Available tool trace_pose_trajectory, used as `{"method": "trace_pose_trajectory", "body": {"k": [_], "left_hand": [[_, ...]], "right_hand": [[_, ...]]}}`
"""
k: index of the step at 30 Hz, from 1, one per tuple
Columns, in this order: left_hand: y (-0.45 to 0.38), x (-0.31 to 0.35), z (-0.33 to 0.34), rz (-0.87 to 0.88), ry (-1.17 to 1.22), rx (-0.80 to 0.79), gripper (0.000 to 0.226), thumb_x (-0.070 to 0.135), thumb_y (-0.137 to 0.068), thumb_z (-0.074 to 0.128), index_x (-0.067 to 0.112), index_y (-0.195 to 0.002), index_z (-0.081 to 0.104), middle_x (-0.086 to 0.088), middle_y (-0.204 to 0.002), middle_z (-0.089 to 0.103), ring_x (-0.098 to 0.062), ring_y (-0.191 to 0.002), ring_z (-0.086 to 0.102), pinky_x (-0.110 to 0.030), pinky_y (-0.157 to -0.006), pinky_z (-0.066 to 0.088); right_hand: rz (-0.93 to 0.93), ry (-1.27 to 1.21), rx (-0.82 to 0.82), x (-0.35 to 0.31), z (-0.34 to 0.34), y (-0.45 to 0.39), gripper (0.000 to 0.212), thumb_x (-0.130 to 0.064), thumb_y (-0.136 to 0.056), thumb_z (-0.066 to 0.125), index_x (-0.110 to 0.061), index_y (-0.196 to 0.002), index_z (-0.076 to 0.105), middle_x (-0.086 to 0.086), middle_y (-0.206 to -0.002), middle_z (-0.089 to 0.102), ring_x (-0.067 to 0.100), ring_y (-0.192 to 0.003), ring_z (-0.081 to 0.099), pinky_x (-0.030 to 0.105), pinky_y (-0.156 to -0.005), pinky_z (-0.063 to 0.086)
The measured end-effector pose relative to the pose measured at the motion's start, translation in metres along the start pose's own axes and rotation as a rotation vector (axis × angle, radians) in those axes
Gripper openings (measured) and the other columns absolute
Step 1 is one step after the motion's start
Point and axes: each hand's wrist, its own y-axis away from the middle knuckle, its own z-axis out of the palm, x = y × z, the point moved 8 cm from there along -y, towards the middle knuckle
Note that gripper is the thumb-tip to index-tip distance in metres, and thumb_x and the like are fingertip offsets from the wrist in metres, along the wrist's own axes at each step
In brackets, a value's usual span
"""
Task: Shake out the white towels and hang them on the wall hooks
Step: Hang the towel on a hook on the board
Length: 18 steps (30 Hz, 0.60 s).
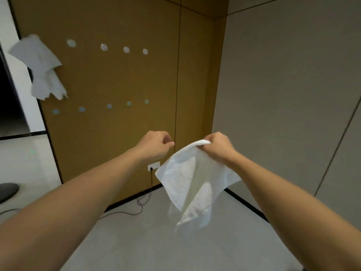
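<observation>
One towel hung: a white towel [42, 69] was draped on the brown wall panel [109, 75] at the far left of the upper row of hooks, bunched and hanging in folds.
Towel in hand: a second white towel [192, 178] dangled in front of the panel's lower right part, above the pale floor [175, 247], its lower end blurred as if swinging.
Right hand: the right hand [217, 147] had its fingers curled tight round the towel's top edge, clamped on the cloth.
Left hand: the left hand [154, 144] was just beside it, fingers curled in with nothing visibly between them and not touching the towel.
Free hooks: four round hooks [104, 47] showed bare in the upper row and five more, the lower hooks [109, 106], in the row beneath.
Step judged: the shaking-out appeared under way or just finishing; hanging this towel was not yet done.
Left to do: lift this towel to a bare hook, likely the nearest one beside the hung towel; whether more towels waited could not be told.
Other items: a wall socket [153, 166] with a thin cable [144, 200] trailed to the floor.
</observation>
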Motion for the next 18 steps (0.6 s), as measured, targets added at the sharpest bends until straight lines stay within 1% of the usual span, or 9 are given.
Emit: {"method": "trace_pose_trajectory", "body": {"k": [1, 3, 5, 8, 10, 12, 15, 17, 18], "left_hand": [[-0.015, -0.013, -0.004, -0.011, -0.006, 0.01, 0.026, 0.05, -0.096, 0.052, 0.03, -0.11, 0.062, 0.01, -0.1, 0.061, -0.008, -0.088, 0.058, -0.027, -0.073, 0.05], [-0.046, -0.038, -0.01, -0.032, -0.011, 0.046, 0.033, 0.056, -0.094, 0.05, 0.031, -0.109, 0.064, 0.01, -0.098, 0.062, -0.01, -0.09, 0.059, -0.03, -0.077, 0.051], [-0.078, -0.06, -0.017, -0.036, -0.026, 0.097, 0.04, 0.062, -0.092, 0.047, 0.031, -0.108, 0.066, 0.011, -0.095, 0.064, -0.011, -0.089, 0.06, -0.031, -0.076, 0.05], [-0.124, -0.09, -0.026, -0.053, -0.057, 0.142, 0.043, 0.068, -0.088, 0.045, 0.035, -0.105, 0.066, 0.013, -0.092, 0.064, -0.008, -0.086, 0.06, -0.029, -0.073, 0.05], [-0.155, -0.111, -0.033, -0.081, -0.079, 0.15, 0.043, 0.067, -0.087, 0.046, 0.035, -0.107, 0.066, 0.011, -0.097, 0.065, -0.009, -0.089, 0.061, -0.029, -0.076, 0.049], [-0.184, -0.13, -0.04, -0.111, -0.1, 0.111, 0.039, 0.062, -0.085, 0.055, 0.034, -0.111, 0.065, 0.01, -0.102, 0.066, -0.009, -0.092, 0.061, -0.026, -0.077, 0.047], [-0.22, -0.157, -0.049, -0.145, -0.154, 0.034, 0.045, 0.056, -0.076, 0.069, 0.036, -0.116, 0.063, 0.017, -0.101, 0.062, -0.002, -0.089, 0.059, -0.019, -0.072, 0.043], [-0.241, -0.178, -0.062, -0.165, -0.186, 0.081, 0.04, 0.052, -0.074, 0.071, 0.037, -0.11, 0.064, 0.019, -0.095, 0.062, -0.002, -0.085, 0.058, -0.02, -0.067, 0.043], [-0.25, -0.189, -0.069, -0.169, -0.198, 0.125, 0.032, 0.048, -0.075, 0.071, 0.036, -0.105, 0.065, 0.018, -0.09, 0.062, -0.003, -0.082, 0.058, -0.021, -0.064, 0.043]], "right_hand": [[-0.024, -0.021, -0.015, -0.009, 0.013, -0.023, 0.025, -0.034, -0.088, 0.06, -0.021, -0.068, 0.068, 0.001, -0.069, 0.066, 0.022, -0.068, 0.065, 0.03, -0.054, 0.048], [-0.076, -0.054, -0.042, -0.024, 0.038, -0.069, 0.022, -0.035, -0.089, 0.062, -0.023, -0.071, 0.068, -0.001, -0.073, 0.066, 0.019, -0.069, 0.064, 0.027, -0.052, 0.045], [-0.126, -0.064, -0.071, -0.037, 0.063, -0.115, 0.019, -0.036, -0.089, 0.063, -0.024, -0.076, 0.069, -0.001, -0.075, 0.066, 0.018, -0.071, 0.064, 0.026, -0.052, 0.044], [-0.203, -0.085, -0.118, -0.053, 0.097, -0.182, 0.022, -0.037, -0.088, 0.063, -0.022, -0.075, 0.071, 0.0, -0.075, 0.067, 0.02, -0.074, 0.065, 0.036, -0.063, 0.054], [-0.246, -0.102, -0.165, -0.067, 0.115, -0.224, 0.022, -0.036, -0.088, 0.063, -0.022, -0.073, 0.07, 0.0, -0.074, 0.066, 0.02, -0.073, 0.065, 0.037, -0.065, 0.054], [-0.294, -0.118, -0.208, -0.085, 0.13, -0.265, 0.023, -0.034, -0.086, 0.064, -0.021, -0.068, 0.069, -0.001, -0.07, 0.065, 0.021, -0.071, 0.064, 0.035, -0.061, 0.051], [-0.349, -0.193, -0.277, -0.119, 0.153, -0.322, 0.018, -0.032, -0.084, 0.064, -0.02, -0.075, 0.073, 0.001, -0.076, 0.071, 0.021, -0.073, 0.068, 0.038, -0.066, 0.057], [-0.391, -0.254, -0.325, -0.145, 0.172, -0.353, 0.02, -0.031, -0.083, 0.064, -0.015, -0.077, 0.073, 0.003, -0.075, 0.071, 0.018, -0.067, 0.066, 0.035, -0.061, 0.054], [-0.418, -0.278, -0.351, -0.158, 0.184, -0.366, 0.024, -0.032, -0.083, 0.065, -0.01, -0.074, 0.07, 0.004, -0.069, 0.067, 0.017, -0.061, 0.06, 0.032, -0.055, 0.047]]}}
